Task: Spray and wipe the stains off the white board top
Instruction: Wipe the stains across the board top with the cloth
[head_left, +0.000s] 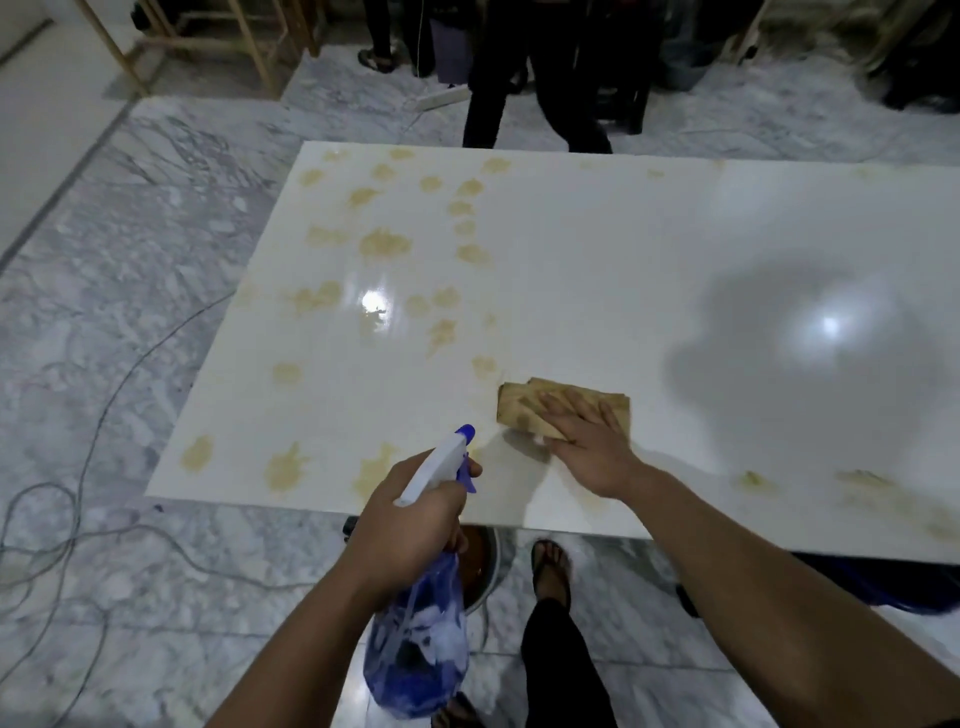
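Right hand (587, 441) presses flat on the cloth (519, 408) near the counter (597, 260) edge; stains (384, 244) lie beyond. Left hand (410, 525) grips the spray bottle (421, 639).

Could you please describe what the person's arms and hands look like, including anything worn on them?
Both forearms are bare from the frame's lower edge to the wrists; no sleeves show. The left hand and the right hand wear no gloves, and no watch, ring or bracelet is visible. No markings can be made out on either arm.
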